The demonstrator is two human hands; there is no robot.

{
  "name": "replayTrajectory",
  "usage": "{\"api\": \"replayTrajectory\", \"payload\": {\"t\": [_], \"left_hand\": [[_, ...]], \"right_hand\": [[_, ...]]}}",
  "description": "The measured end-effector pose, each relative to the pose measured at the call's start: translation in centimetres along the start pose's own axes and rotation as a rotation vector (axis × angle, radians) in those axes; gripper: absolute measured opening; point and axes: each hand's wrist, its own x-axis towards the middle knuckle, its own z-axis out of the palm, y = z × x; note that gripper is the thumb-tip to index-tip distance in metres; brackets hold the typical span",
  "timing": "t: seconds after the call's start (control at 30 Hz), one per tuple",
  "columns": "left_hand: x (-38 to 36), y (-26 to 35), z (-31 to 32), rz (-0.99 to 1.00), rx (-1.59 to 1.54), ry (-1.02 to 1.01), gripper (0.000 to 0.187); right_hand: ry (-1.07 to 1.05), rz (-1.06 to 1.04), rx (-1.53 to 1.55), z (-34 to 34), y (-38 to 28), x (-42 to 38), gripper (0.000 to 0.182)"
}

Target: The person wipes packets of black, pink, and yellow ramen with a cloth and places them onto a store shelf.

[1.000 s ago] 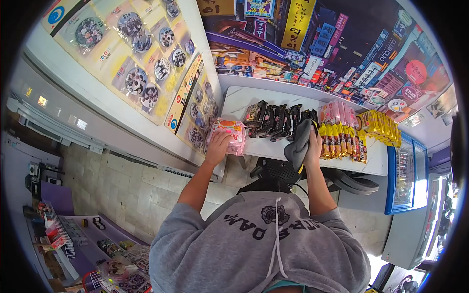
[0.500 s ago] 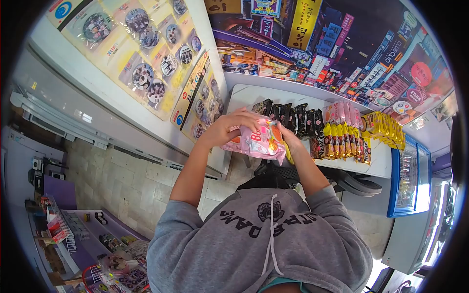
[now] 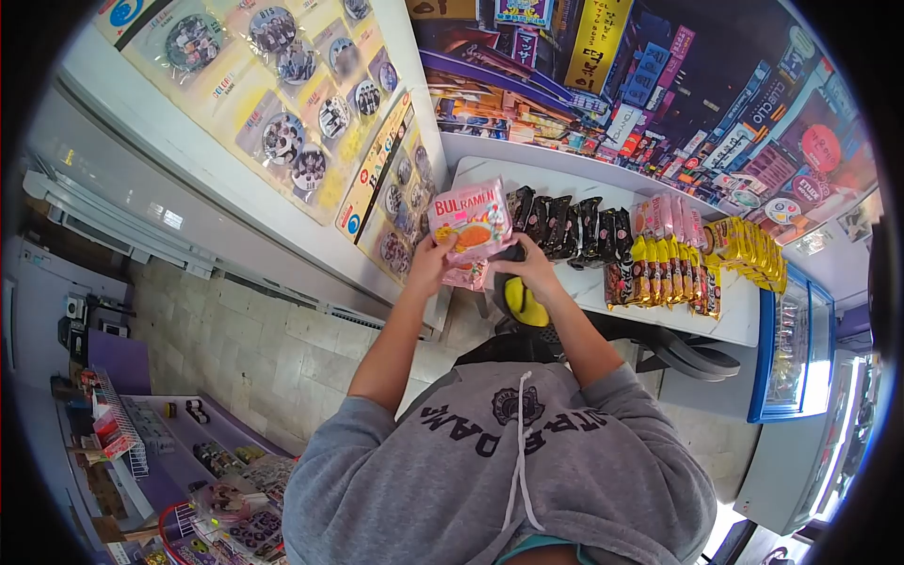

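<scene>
A pink ramen packet (image 3: 474,226), its printed front tilted up toward me, is held over the near-left end of the white table. My left hand (image 3: 433,265) grips its lower left corner, thumb on the front. My right hand (image 3: 535,270) closes at its lower right corner, with some fingers curled out of sight behind. Below the packet, the lower part of a second pink packet (image 3: 465,276) shows between the hands. A yellow and black object (image 3: 525,303) appears just beneath my right hand.
On the white table (image 3: 574,292) stand rows of black packets (image 3: 570,229), pink packets (image 3: 669,218), yellow-topped packets (image 3: 659,273) and yellow packets (image 3: 747,250). A blue-framed glass case (image 3: 796,353) is at right. A panel of round badges (image 3: 282,137) rises at left.
The pink packet has turned so its front faces me, and sits slightly farther away. My left hand has moved from its top to its lower left corner. More of the yellow object shows.
</scene>
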Motion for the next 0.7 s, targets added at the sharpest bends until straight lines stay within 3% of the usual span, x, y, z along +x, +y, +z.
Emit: {"api": "replayTrajectory", "payload": {"t": [0.1, 0.17, 0.3, 0.5, 0.57, 0.7], "left_hand": [[2.6, -0.8, -4.6, -0.104, 0.201, -0.035, 0.031], [3.5, -1.1, -6.3, -0.224, 0.540, 0.030, 0.029], [6.3, -2.6, -9.3, -0.313, 0.654, -0.039, 0.033], [7.0, -2.9, -8.9, -0.296, 0.787, 0.055, 0.034], [7.0, -2.5, -8.8, -0.065, 1.326, 0.080, 0.044], [7.7, -3.7, -9.9, 0.125, 1.390, 0.104, 0.055]], "right_hand": [[0.055, 0.040, -0.095, -3.8, 0.8, -1.1, 0.042], [0.086, 0.084, -0.121, -6.0, 0.4, -2.5, 0.041], [0.179, 0.147, -0.092, -8.8, 0.5, -5.1, 0.038], [0.221, 0.213, -0.031, -10.0, 0.9, -6.6, 0.031], [0.218, 0.191, -0.031, -10.2, 0.9, -6.7, 0.029], [0.173, 0.254, 0.059, -9.5, 0.5, -5.9, 0.023]]}}
